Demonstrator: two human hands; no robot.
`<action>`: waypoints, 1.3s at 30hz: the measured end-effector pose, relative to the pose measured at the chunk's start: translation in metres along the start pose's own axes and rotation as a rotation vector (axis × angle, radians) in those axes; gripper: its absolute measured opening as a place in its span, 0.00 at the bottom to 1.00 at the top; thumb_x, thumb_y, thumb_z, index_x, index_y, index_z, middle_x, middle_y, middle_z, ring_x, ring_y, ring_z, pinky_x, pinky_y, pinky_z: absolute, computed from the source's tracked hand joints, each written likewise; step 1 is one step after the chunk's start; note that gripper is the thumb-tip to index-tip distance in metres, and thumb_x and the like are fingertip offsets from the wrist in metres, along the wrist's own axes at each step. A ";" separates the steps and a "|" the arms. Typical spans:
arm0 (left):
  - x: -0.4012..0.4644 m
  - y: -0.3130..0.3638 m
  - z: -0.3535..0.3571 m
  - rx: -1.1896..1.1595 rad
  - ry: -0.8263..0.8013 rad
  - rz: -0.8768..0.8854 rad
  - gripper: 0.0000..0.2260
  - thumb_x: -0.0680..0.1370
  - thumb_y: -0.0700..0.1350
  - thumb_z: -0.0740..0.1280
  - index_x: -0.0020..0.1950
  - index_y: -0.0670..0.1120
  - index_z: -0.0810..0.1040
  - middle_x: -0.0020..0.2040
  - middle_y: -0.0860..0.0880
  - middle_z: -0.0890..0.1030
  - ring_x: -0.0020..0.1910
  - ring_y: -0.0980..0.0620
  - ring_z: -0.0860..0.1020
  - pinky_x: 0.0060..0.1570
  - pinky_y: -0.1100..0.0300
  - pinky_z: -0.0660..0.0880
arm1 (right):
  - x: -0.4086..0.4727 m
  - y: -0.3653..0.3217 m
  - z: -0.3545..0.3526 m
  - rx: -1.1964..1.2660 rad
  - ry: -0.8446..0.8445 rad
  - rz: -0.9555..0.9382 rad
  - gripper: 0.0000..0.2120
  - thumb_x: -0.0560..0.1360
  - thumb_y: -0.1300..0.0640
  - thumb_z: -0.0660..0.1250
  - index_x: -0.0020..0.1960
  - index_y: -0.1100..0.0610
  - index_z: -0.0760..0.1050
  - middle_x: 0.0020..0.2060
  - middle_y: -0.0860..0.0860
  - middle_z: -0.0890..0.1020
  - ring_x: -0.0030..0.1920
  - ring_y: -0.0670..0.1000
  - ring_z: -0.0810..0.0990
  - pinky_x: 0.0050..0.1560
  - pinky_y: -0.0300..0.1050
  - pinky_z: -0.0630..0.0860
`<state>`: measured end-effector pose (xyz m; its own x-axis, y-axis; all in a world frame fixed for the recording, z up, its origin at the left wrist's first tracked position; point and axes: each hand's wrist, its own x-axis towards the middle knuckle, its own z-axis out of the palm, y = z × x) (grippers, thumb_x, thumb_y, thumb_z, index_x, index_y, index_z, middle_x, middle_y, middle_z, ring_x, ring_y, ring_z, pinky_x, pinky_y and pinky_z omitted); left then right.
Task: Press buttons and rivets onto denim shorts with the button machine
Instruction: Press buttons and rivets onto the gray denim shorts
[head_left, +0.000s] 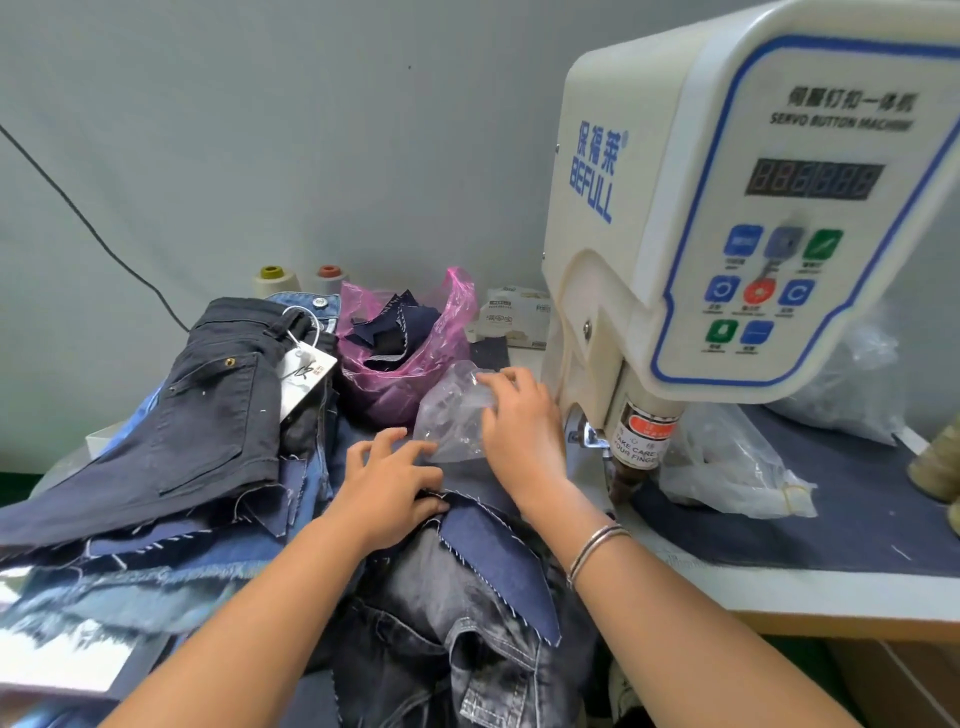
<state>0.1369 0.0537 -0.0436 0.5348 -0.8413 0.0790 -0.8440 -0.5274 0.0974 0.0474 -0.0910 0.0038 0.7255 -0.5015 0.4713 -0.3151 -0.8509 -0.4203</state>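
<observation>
Left hand (395, 480) flat on denim scrap (498, 566), right hand (514, 421) on clear bag (452, 415)

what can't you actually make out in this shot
Head view only:
- Contents of the clear bag: crinkled film and the right hand cover them.
- Button machine display digits: too blurred to read.
- Hang tag print: too small.
- Machine's die area: hidden behind the right hand.
- Left hand fingertips: blurred against denim.

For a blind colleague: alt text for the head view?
Both hands handle a small clear plastic bag on denim scraps beside a white button machine; the right hand grips it, the left hand rests flat.
</observation>
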 end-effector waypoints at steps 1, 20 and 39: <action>-0.001 0.000 0.001 -0.002 0.013 -0.006 0.12 0.76 0.62 0.63 0.51 0.57 0.77 0.73 0.60 0.63 0.73 0.47 0.51 0.64 0.50 0.47 | -0.003 0.002 -0.001 -0.087 0.003 -0.059 0.18 0.75 0.63 0.60 0.63 0.52 0.74 0.59 0.52 0.74 0.59 0.55 0.71 0.60 0.50 0.66; -0.008 0.003 0.005 -0.060 0.045 -0.003 0.10 0.78 0.59 0.61 0.51 0.55 0.76 0.72 0.61 0.63 0.72 0.53 0.56 0.65 0.52 0.55 | 0.010 -0.001 0.035 -0.466 -0.325 -0.198 0.12 0.77 0.56 0.59 0.56 0.49 0.79 0.53 0.49 0.81 0.59 0.54 0.70 0.55 0.50 0.60; -0.007 0.000 0.010 -0.109 0.043 0.002 0.07 0.78 0.59 0.62 0.44 0.58 0.70 0.71 0.61 0.64 0.69 0.54 0.58 0.63 0.52 0.57 | -0.004 -0.005 0.027 0.027 -0.114 -0.005 0.07 0.76 0.48 0.63 0.47 0.46 0.79 0.46 0.43 0.80 0.54 0.47 0.71 0.48 0.45 0.53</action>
<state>0.1333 0.0586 -0.0538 0.5360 -0.8355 0.1211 -0.8371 -0.5074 0.2046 0.0622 -0.0805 -0.0169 0.7927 -0.4745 0.3826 -0.2956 -0.8482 -0.4396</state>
